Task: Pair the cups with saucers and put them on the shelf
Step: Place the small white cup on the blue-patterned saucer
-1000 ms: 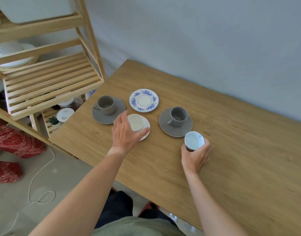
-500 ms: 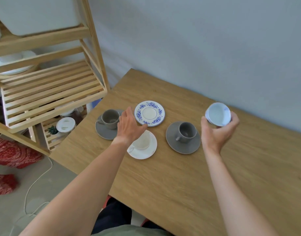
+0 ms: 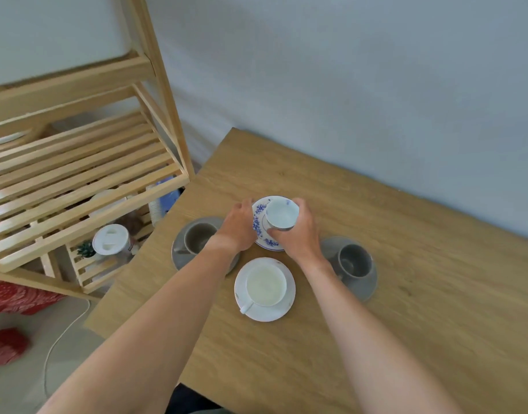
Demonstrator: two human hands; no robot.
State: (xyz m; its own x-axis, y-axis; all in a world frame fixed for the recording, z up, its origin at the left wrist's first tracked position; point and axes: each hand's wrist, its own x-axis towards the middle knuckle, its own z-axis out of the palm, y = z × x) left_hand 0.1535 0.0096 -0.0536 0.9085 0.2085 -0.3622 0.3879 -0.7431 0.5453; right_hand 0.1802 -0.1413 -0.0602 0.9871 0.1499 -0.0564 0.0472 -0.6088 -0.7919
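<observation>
The right hand (image 3: 301,234) grips the blue cup (image 3: 281,216) over the blue saucer (image 3: 261,227), near the counter's (image 3: 376,339) far left corner. The left hand (image 3: 238,227) curls around the saucer's left rim.

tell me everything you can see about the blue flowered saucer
The blue flowered saucer is round, white and glossy, likely ceramic, with a blue floral band near its rim. It sits on the wooden table, behind the white cup set and between the two grey sets. The left hand covers its left edge, and the right hand holds the small white cup over its middle; contact is unclear.
</observation>
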